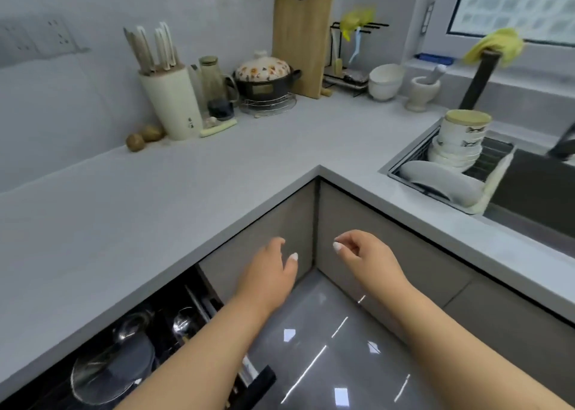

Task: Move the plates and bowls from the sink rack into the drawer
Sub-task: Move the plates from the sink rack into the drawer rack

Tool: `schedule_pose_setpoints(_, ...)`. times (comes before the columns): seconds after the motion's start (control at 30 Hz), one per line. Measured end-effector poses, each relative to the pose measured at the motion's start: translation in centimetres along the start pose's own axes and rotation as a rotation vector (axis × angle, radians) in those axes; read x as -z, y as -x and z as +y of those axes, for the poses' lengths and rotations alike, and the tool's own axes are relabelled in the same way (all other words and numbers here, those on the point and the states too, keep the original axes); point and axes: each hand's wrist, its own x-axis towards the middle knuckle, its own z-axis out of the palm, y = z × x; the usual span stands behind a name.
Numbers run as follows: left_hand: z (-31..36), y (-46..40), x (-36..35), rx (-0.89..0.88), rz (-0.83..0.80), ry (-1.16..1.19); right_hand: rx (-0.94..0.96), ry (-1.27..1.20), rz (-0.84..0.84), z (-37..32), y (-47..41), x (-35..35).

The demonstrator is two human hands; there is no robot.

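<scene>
Two empty hands hang low in front of the corner cabinets: my left hand [270, 272] with fingers loosely spread, my right hand [367, 260] half curled, thumb and forefinger nearly meeting, holding nothing. At near left the drawer [130, 356] stands open under the worktop [217, 173], already showing pans and a glass lid. At far right, the sink rack [488, 160] sits in the sink, carrying a stack of bowls [457, 146] with a lidded one on top and, just nearer, plates [441, 182] lying tilted and overlapped. Rack and drawer lie well apart, across the corner. By my reading, the step in hand is the reach toward the rack, nothing being carried. Next, I judge, both hands must travel up and right, and grip a plate by its rim.
</scene>
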Motion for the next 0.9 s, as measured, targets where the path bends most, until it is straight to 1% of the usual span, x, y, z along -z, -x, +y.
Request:
schedule_pose_setpoints(0.2, 9.9, -5.0, -6.1, -0.121, -0.049, -0.031, -0.078, -0.002, 0.118, 6.1, -2.1, 8.3)
schedule_pose_setpoints(0.37, 15.0, -7.6, -9.8, -0.218, -0.119, -0.043, -0.169, -0.008, 0.205, 10.3, -3.0, 12.9)
schedule_pose_setpoints(0.57, 18.4, -11.9, -13.4, -0.342, -0.144, -0.052, -0.262, -0.034, 0.308, 14.1, -4.8, 16.5)
schedule_pose_setpoints(0.73, 20.6, -17.0, -16.7, -0.436, -0.165, -0.070, -0.350, -0.019, 0.386, 16.9, -8.6, 19.2)
schedule_pose_setpoints(0.8, 21.3, -19.3, -17.8, -0.457, -0.187, -0.091, -0.371, -0.022, 0.413, 17.5, -10.5, 20.2)
schedule_pose_setpoints(0.9, 22.2, -22.6, -19.2, -0.460, -0.154, -0.106, -0.376, -0.027, 0.436, 18.2, -14.1, 21.6)
